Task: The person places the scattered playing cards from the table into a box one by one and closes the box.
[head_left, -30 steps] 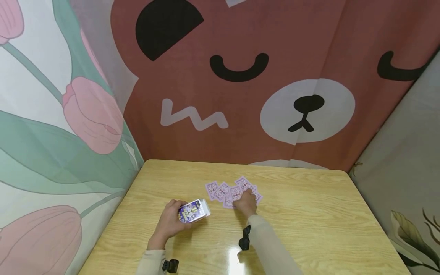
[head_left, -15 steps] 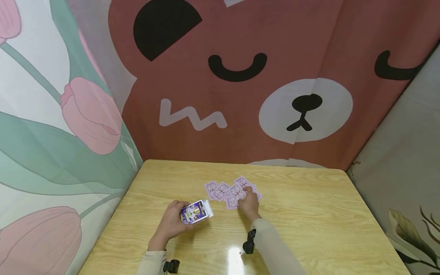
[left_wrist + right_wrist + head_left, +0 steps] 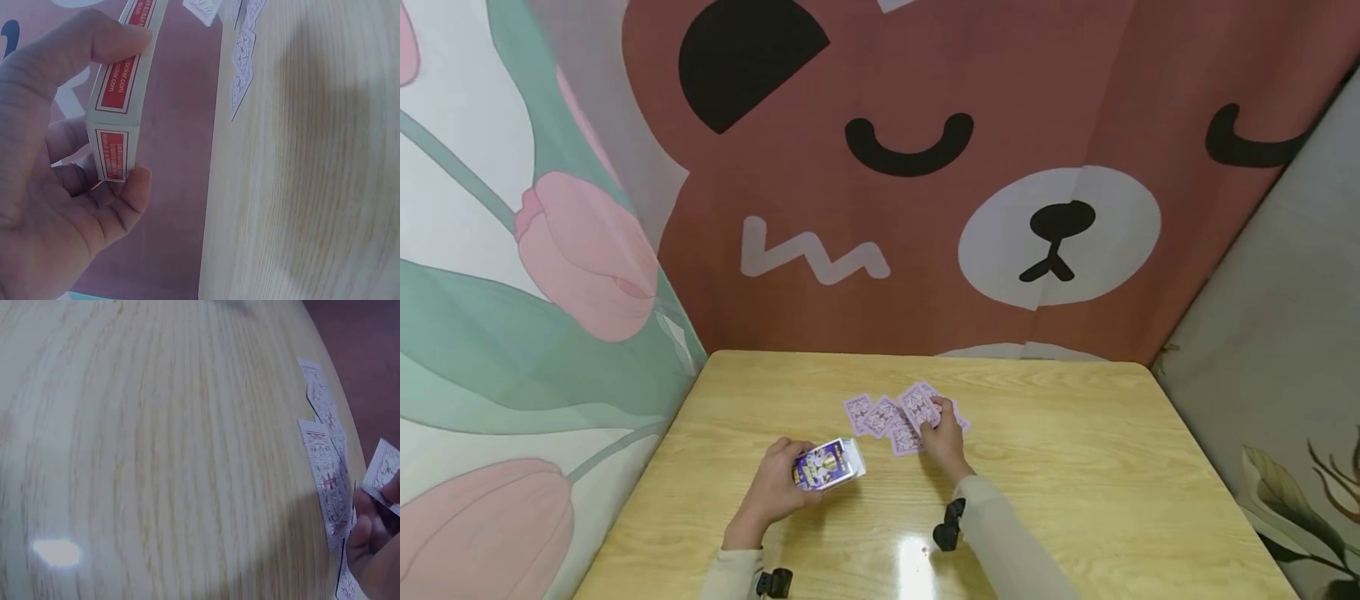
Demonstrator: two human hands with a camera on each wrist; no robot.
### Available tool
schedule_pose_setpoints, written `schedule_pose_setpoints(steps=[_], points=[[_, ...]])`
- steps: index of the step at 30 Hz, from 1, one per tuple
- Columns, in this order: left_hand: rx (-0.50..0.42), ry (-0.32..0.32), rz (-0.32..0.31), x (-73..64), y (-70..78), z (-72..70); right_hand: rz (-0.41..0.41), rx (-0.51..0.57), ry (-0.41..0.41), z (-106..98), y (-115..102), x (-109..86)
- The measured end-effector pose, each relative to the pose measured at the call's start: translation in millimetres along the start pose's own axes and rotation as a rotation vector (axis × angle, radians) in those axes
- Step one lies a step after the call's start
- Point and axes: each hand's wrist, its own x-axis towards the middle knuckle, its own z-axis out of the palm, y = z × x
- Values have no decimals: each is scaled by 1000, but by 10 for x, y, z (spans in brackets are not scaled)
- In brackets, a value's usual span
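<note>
My left hand [image 3: 773,483] grips a purple-fronted playing card box [image 3: 824,465], its white flap end pointing right. In the left wrist view the thumb lies along one narrow side of the box [image 3: 119,94], which has red printed panels, and fingers curl around the other side. My right hand [image 3: 947,443] pinches a pink-backed playing card [image 3: 917,406] by its right edge between thumb and fingers. That card appears tilted up off the table in the right wrist view. Several more playing cards [image 3: 881,417] lie back-up and partly overlapping around it; some are covered by the hand.
The wooden table [image 3: 1075,467] ends at a bear-patterned curtain [image 3: 820,317] at the back. A tulip-patterned curtain [image 3: 587,250] hangs on the left, and a grey one [image 3: 1262,350] on the right. Black wrist cameras [image 3: 950,523] sit on both sleeves.
My right hand has shifted slightly right, then lifted a card from the spread, raising it up and back. The left hand with the box has barely moved. The head view has drifted a little.
</note>
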Motion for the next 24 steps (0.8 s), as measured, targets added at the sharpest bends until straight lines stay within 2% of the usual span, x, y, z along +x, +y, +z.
schedule_pose_setpoints(steps=[5, 11, 17, 24], points=[[1, -8, 19, 26, 18, 35, -5, 100, 4, -84, -44, -9], [-4, 0, 38, 32, 52, 51, -11, 99, 26, -176, -108, -31], [-12, -14, 67, 70, 100, 85, 48, 193, 59, -313, -125, -59], [-32, -24, 86, 119, 146, 133, 90, 269, 42, -497, -125, -115]])
